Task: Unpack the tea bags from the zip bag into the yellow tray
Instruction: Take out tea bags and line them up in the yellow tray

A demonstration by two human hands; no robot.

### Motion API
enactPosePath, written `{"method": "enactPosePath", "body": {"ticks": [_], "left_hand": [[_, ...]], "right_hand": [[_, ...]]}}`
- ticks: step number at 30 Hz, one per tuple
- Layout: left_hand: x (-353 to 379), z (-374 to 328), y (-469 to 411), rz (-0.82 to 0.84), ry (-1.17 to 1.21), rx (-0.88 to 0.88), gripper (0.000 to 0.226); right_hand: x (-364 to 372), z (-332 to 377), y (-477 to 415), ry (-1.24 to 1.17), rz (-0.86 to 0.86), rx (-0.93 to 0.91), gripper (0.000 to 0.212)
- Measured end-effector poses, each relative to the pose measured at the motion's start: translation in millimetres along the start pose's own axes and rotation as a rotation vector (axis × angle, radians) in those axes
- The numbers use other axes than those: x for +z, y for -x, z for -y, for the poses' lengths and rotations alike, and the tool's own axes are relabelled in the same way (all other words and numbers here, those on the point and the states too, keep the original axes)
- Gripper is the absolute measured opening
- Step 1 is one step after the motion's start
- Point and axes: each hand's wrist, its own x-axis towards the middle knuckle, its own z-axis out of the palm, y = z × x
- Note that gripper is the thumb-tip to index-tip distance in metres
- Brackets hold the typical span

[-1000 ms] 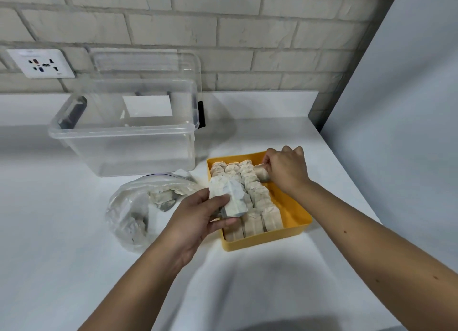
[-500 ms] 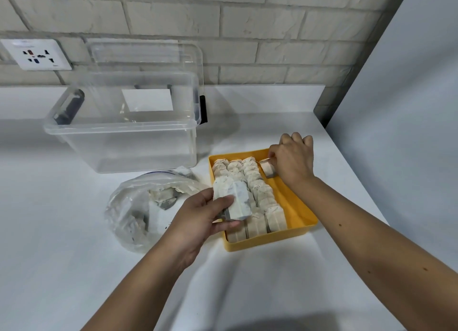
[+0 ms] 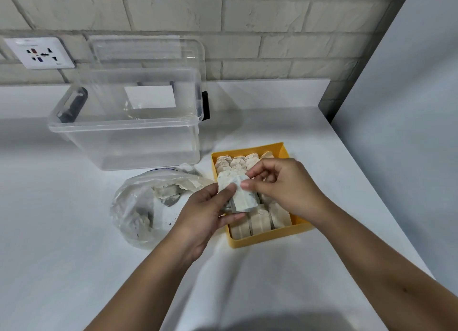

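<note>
On my remote feed, the head view looked down on a white counter (image 3: pixel 74 256) set against a pale brick wall (image 3: pixel 272 33). The person's left hand (image 3: pixel 205 216) was curled around a handful of tea bags (image 3: pixel 244 197), thumb across the front and fingers behind, holding it just above the near left part of the yellow tray (image 3: pixel 270 239). The right hand (image 3: pixel 285 187) reached in from the right, its thumb and forefinger closed in a pinch on the upper right edge of that handful, its other fingers loosely bent over the tray. Whether it pinched one bag or several, I could not tell.

The yellow tray sat on the counter right of centre. Packed tea bags (image 3: pixel 260 221) stood in it on edge in rows and filled most of it, with a strip of bare yellow showing at its right side. Just left of the tray lay the zip bag (image 3: pixel 133 206), clear and crumpled, with loose tea bags (image 3: pixel 171 192) inside it. Behind the zip bag stood a clear plastic box (image 3: pixel 128 142), open on top, and its lid (image 3: pixel 148 50) stood upright behind it by the wall. A white wall socket (image 3: pixel 39 53) was fixed to the bricks left of the lid. A plain grey panel (image 3: pixel 409 107) closed off the right side of the view.
</note>
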Motion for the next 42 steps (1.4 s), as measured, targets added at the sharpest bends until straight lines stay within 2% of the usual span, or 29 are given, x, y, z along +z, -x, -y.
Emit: {"method": "enactPosePath", "body": {"ticks": [6, 8, 10, 13, 17, 22, 30, 36, 39, 41, 42], "left_hand": [[1.4, 1.3, 1.9, -0.052, 0.070, -0.005, 0.016], [-0.3, 0.1, 2.7, -0.059, 0.070, -0.007, 0.015], [-1.5, -0.4, 3.6, -0.060, 0.052, -0.008, 0.014], [-0.9, 0.3, 5.3, -0.055, 0.023, -0.010, 0.014], [1.5, 1.4, 6.1, -0.049, -0.007, -0.011, 0.015], [0.8, 2.2, 6.5, -0.046, -0.026, -0.009, 0.016], [-2.2, 2.4, 4.9, -0.053, -0.021, -0.011, 0.014], [-1.4, 3.8, 3.7, -0.050, -0.014, -0.023, 0.015], [-1.3, 2.7, 3.5, -0.039, -0.027, -0.013, 0.015], [-1.1, 2.3, 2.8, -0.036, -0.033, -0.004, 0.015], [-1.0, 2.1, 2.0, -0.036, -0.034, -0.001, 0.015]], "right_hand": [[-24.2, -8.6, 5.0, -0.054, -0.091, -0.025, 0.012], [-47.9, -17.6, -3.3, 0.022, -0.213, -0.023, 0.012], [-70.0, -28.3, -16.0, 0.197, -0.292, 0.016, 0.011], [-78.4, -43.7, -35.3, 0.372, -0.196, 0.079, 0.010], [-59.6, -55.2, -57.9, 0.542, -0.047, 0.076, 0.014], [-36.0, -61.5, -74.4, 0.764, -0.102, 0.041, 0.006], [-19.7, -74.5, -84.6, 0.911, -0.286, 0.028, 0.002], [-10.2, -78.5, -86.2, 1.178, -0.289, -0.004, 0.011], [-13.8, -62.3, -73.1, 1.061, -0.395, -0.081, 0.018], [-13.9, -41.1, -50.5, 0.674, -0.387, -0.107, 0.016], [-12.3, -29.1, -36.7, 0.410, -0.304, -0.085, 0.015]]}}
